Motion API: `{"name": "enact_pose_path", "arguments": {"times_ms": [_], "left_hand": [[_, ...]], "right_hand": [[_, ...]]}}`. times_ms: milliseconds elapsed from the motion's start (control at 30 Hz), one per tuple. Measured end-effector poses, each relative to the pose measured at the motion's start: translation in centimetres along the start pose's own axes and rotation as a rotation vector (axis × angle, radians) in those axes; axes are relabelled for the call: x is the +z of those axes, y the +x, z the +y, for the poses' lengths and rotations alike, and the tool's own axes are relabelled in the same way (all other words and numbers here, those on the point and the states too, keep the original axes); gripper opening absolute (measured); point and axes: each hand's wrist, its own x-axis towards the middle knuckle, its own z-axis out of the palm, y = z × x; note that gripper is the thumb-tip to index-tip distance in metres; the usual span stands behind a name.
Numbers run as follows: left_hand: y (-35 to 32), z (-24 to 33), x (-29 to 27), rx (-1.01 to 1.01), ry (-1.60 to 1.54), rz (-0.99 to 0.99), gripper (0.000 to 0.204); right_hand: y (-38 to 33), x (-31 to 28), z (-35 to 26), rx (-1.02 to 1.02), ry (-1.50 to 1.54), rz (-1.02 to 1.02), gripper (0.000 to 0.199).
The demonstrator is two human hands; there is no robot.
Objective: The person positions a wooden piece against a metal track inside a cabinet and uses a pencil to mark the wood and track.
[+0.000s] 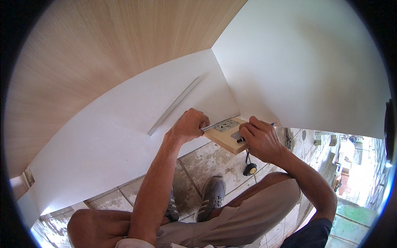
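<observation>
There it is, the wooden block (231, 143), held up between two hands above the tiles: pale, flat-faced, square-cornered, a printed grey label (226, 125) on its upper face, its thick edge turned to 7 o'clock. Its far end goes under fingers, so I can't call its long axis. Along its 11 o'clock edge runs a slim metal strip (219, 122), straight and shiny, long axis from 8 to 2.

At 9 o'clock the left hand (189, 125) has its fingertips clamped on the strip's near end. Over at 3, the right hand (261, 139) is bent tight over the block, fingers closed on it, a smooth grey plate (237, 135) beneath them and a dark pen-like stick (241, 140) poking out.

Moving outward: at 5 o'clock, a round black-and-yellow tape measure (250, 169) on a dark strap, hanging or lying, I can't tell. At 10, a loose metal bar (174, 106) slants across a smooth white board (115, 132), pointing from 7 to 1. Wood-grained panel (124, 41) beyond it; plain white panel (297, 62) at 1. Grimy tiles (192, 171) and grey shoes (211, 197) towards 6.
</observation>
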Motion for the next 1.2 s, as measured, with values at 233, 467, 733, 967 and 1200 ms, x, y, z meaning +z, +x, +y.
{"name": "enact_pose_path", "arguments": {"times_ms": [233,467,733,967,1200], "left_hand": [[-0.2,-0.2,0.0,0.011,-0.013,-0.003,0.033],[-0.2,-0.1,0.0,0.019,-0.040,0.006,0.031],[-0.1,-1.0,0.4,0.007,-0.108,-0.004,0.026],[-0.1,-1.3,0.5,0.052,-0.144,0.017,0.021],[-0.1,-1.5,0.2,0.000,-0.170,-0.024,0.023]], "right_hand": [[0.3,-0.4,-0.1,0.014,-0.002,-0.026,0.028],[0.6,-0.8,0.1,0.015,-0.026,-0.093,0.019],[0.8,-1.5,-0.3,-0.035,-0.074,-0.105,0.020],[0.9,-0.9,-0.1,-0.014,-0.048,-0.087,0.019],[1.1,-0.9,-0.1,-0.002,-0.048,-0.114,0.022]]}}
